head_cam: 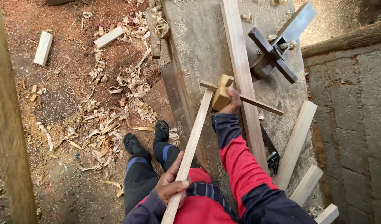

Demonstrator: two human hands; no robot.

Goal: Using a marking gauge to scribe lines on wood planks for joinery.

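My left hand (170, 183) grips the near end of a long pale wooden strip (193, 141) that slants up toward the workbench. My right hand (232, 103) holds a wooden marking gauge (222, 94), a light block on a thin crossing stem, set against the far end of that strip. Both sit over the grey, dusty workbench top (198, 45). A long brown board (242, 74) lies lengthwise on the bench just right of the gauge. My red and dark sleeves and my legs with black shoes (147, 139) show below.
A dark wooden tool with a metal blade (277, 47) lies at the bench's far right. Pale offcuts (296, 143) lean at the right edge. Wood shavings (111, 112) and small blocks (43, 47) litter the dirt floor at left. Stone paving (356, 124) lies right.
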